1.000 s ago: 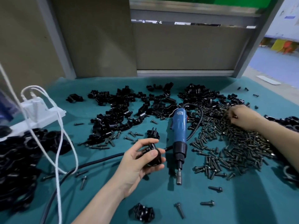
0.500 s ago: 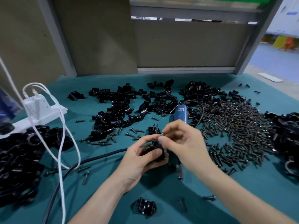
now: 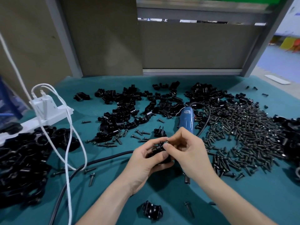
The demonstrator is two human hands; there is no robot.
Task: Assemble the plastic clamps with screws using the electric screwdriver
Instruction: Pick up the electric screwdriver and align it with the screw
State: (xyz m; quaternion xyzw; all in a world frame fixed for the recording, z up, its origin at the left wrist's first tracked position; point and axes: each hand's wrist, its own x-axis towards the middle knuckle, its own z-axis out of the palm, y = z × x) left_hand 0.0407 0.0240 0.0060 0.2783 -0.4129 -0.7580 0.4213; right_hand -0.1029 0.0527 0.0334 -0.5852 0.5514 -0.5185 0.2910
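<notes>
Just in front of the electric screwdriver (image 3: 186,119), the left hand (image 3: 144,163) grips a black plastic clamp (image 3: 157,150) and the right hand (image 3: 189,153) pinches a screw (image 3: 166,141) at its top. Held askew, the screw may well jam in the hole or drop onto the worktop (image 3: 267,200). White cables (image 3: 69,127) loop far left of the screwdriver, a black cord (image 3: 103,159) trails nearer left, the hands cover its nose, and the screw heap (image 3: 243,135) spreads right.

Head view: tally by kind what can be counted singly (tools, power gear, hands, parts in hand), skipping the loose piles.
electric screwdriver: 1
white power strip: 1
hands: 2, left hand and right hand
clamp in the left hand's grip: 1
screw pinched by the right hand: 1
Total: 6
</notes>
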